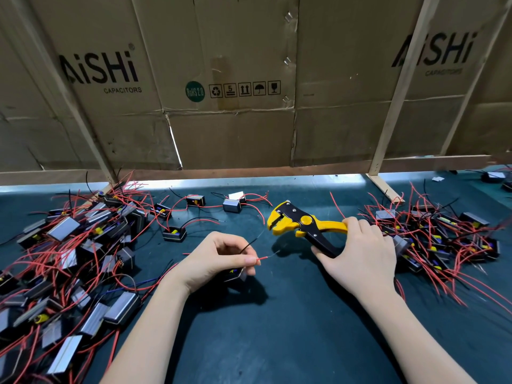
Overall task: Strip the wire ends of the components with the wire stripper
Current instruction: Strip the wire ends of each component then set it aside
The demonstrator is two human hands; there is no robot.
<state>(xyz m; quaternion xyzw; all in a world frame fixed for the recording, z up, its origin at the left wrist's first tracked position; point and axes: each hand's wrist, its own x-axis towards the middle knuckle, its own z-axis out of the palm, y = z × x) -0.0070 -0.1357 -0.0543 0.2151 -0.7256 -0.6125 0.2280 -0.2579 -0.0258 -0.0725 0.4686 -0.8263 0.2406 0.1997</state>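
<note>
From the head view I see my left hand [219,259] curled around a small black component [235,273], which sits in the palm just above the dark green surface [277,328]. Its thumb and forefinger pinch the component's red wire [264,257] close to its tip, where a short bare strand shows, pointing right toward the tool. A black wire [249,245] from the same component arcs up past the fingers, its thin end reaching toward the tool's head.

My right hand [360,253] grips the wire stripper [303,224] by its 2 handles, the yellow one under the thumb side and the black one against the fingers. The handles are spread apart and the yellow head at the left end stands open, near the wire tips but not touching them. The stripper is lifted off the surface and casts a shadow beneath.

On my left lies a large heap of components [63,259] tangled in red and black leads. A second heap [432,234] lies on my right, just beyond the right hand. A few loose components [232,205] lie spread along the far side of the surface. Behind them stands a wall of cardboard cartons [221,92] printed AiSHi CAPACITORS, braced by pale wooden battens [399,87].
</note>
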